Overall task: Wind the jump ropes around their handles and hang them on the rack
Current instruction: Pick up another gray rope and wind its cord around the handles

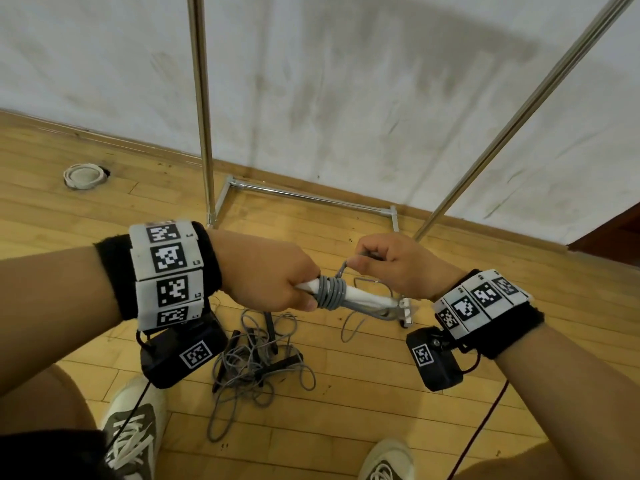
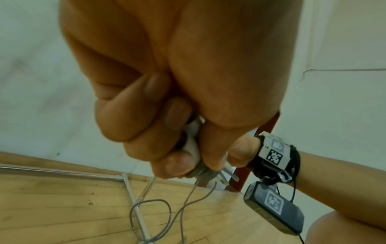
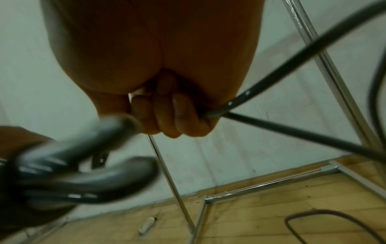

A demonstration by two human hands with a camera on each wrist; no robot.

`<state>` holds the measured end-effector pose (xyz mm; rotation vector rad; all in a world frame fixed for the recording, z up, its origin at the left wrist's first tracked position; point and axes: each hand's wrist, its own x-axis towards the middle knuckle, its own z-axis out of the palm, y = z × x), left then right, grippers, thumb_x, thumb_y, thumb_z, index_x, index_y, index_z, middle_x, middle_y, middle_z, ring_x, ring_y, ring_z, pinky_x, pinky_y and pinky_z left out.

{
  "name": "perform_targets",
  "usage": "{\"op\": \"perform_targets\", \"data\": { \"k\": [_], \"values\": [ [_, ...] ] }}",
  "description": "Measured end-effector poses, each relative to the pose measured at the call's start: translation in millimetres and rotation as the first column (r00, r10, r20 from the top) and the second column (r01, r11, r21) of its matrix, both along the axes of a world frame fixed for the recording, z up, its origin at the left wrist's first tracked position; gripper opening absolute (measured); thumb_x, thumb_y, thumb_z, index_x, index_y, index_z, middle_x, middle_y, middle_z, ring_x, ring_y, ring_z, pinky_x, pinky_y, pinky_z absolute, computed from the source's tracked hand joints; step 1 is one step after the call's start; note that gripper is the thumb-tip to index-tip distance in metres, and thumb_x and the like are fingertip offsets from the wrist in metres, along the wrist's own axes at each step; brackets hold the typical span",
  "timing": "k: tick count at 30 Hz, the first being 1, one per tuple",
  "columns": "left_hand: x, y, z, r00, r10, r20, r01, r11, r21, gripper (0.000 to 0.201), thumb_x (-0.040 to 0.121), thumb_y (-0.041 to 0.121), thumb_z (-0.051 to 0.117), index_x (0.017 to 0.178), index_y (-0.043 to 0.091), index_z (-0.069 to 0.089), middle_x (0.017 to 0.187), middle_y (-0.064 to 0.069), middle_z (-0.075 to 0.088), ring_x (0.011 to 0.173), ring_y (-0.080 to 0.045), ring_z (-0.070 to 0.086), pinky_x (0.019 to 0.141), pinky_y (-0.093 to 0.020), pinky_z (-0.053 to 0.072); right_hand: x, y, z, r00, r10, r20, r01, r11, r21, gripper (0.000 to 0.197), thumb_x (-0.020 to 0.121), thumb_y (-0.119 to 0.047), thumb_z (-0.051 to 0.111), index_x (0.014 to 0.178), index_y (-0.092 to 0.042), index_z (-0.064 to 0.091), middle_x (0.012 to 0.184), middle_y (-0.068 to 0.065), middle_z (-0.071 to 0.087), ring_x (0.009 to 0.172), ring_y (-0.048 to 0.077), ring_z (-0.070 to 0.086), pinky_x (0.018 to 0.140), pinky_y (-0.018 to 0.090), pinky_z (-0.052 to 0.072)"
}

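Hands work above bare wood floor [image 1: 381, 393]; rack [image 1: 204, 133] uprights and base bars stand just ahead against the wall [image 1: 346, 81]. Left hand [image 1: 266, 271] fists around white handles [image 1: 360, 295], held level, long axis left to right, free ends pointing right. Grey rope [image 1: 331, 291] coils around them beside the knuckles. Right hand [image 1: 398, 263] pinches the rope's slack above. Tangled jump ropes [image 1: 256, 368] lie on the floor below, between the shoes [image 1: 133, 431].

Rack uprights [image 1: 202, 109] at 11 o'clock and [image 1: 526, 109] at 1 o'clock leave an open gap between them. The base crossbar [image 1: 311, 197] lies low at 12 o'clock. A tangled rope pile [image 1: 256, 368] occupies the floor at 6 o'clock.
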<state>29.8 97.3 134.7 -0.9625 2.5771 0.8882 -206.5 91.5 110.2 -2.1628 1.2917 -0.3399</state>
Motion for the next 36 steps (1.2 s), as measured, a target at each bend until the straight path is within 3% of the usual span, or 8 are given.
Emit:
{"op": "perform_targets", "data": {
  "k": [3, 6, 9, 15, 20, 26, 30, 36],
  "values": [
    [-3, -5, -4, 0.999, 0.026, 0.042, -0.025, 0.999, -0.042, 0.03, 0.101, 0.042, 0.047, 0.081, 0.02, 0.05, 0.069, 0.001, 0.053, 0.056, -0.014, 0.043, 0.058, -0.031, 0.042, 7, 1, 11, 0.991, -0.066, 0.119, 0.059, 0.996, 0.062, 0.037, 0.099, -0.027, 0.055, 0.062, -0.027, 0.058, 0.051, -0.011, 0.038, 0.047, 0.005, 0.032, 0.05, 0.017, 0.03],
    [-3, -10, -6, 0.995, 0.081, 0.062, -0.074, 0.991, -0.11, 0.03, 0.101, 0.041, 0.046, 0.081, 0.02, 0.05, 0.073, -0.001, 0.056, 0.057, -0.015, 0.046, 0.056, -0.028, 0.041, 12, 3, 19, 0.936, -0.234, 0.262, 0.186, 0.963, 0.196, 0.049, 0.103, -0.031, 0.044, 0.067, -0.008, 0.066, 0.044, -0.007, 0.037, 0.041, 0.006, 0.031, 0.045, 0.014, 0.029],
    [-1, -14, -7, 0.992, 0.121, 0.048, -0.109, 0.975, -0.193, 0.029, 0.101, 0.04, 0.046, 0.079, 0.022, 0.048, 0.074, -0.001, 0.058, 0.06, -0.017, 0.051, 0.057, -0.03, 0.043, 15, 5, 22, 0.926, -0.248, 0.283, 0.194, 0.959, 0.207, 0.043, 0.101, -0.023, 0.051, 0.069, 0.001, 0.068, 0.042, -0.002, 0.045, 0.041, 0.01, 0.038, 0.053, 0.015, 0.041],
    [3, -24, -7, 0.968, 0.229, -0.105, -0.251, 0.92, -0.301, 0.028, 0.1, 0.041, 0.048, 0.078, 0.023, 0.047, 0.075, 0.0, 0.058, 0.063, -0.017, 0.054, 0.058, -0.032, 0.043, 13, 12, 26, 0.87, -0.286, 0.402, 0.137, 0.923, 0.36, 0.015, 0.098, -0.008, 0.054, 0.092, -0.004, 0.067, 0.071, 0.012, 0.068, 0.056, 0.02, 0.06, 0.06, 0.034, 0.05],
    [5, -28, -4, 0.927, 0.264, -0.265, -0.341, 0.89, -0.304, 0.028, 0.099, 0.037, 0.05, 0.076, 0.024, 0.045, 0.071, 0.001, 0.057, 0.06, -0.016, 0.052, 0.054, -0.03, 0.035, 9, 18, 17, 0.823, -0.289, 0.488, 0.11, 0.925, 0.363, 0.023, 0.092, 0.009, 0.055, 0.11, 0.0, 0.064, 0.093, 0.014, 0.074, 0.081, 0.022, 0.072, 0.075, 0.029, 0.058],
    [5, -21, 6, 0.901, 0.249, -0.355, -0.338, 0.917, -0.214, 0.028, 0.099, 0.038, 0.051, 0.079, 0.018, 0.05, 0.069, -0.002, 0.057, 0.058, -0.02, 0.052, 0.056, -0.036, 0.043, 11, 28, -1, 0.833, -0.309, 0.459, 0.209, 0.944, 0.256, 0.019, 0.093, -0.019, 0.061, 0.089, -0.005, 0.073, 0.066, 0.008, 0.068, 0.048, 0.013, 0.053, 0.045, 0.021, 0.043],
    [5, -13, 13, 0.902, 0.206, -0.379, -0.272, 0.953, -0.13, 0.027, 0.098, 0.038, 0.052, 0.078, 0.02, 0.05, 0.066, 0.001, 0.056, 0.054, -0.014, 0.049, 0.057, -0.037, 0.045, 5, 31, -5, 0.893, -0.271, 0.359, 0.232, 0.961, 0.15, 0.034, 0.084, -0.048, 0.056, 0.082, -0.019, 0.075, 0.055, -0.002, 0.06, 0.045, 0.007, 0.046, 0.048, 0.018, 0.038],
    [6, -5, 18, 0.903, 0.158, -0.398, -0.175, 0.984, -0.007, 0.026, 0.098, 0.032, 0.055, 0.075, 0.022, 0.049, 0.059, 0.007, 0.051, 0.048, -0.005, 0.044, 0.054, -0.029, 0.04, 2, 33, -12, 0.946, -0.163, 0.282, 0.147, 0.986, 0.076, 0.016, 0.096, -0.002, 0.056, 0.098, -0.011, 0.069, 0.069, -0.02, 0.066, 0.068, -0.003, 0.06, 0.067, 0.016, 0.046]
  ]
}}
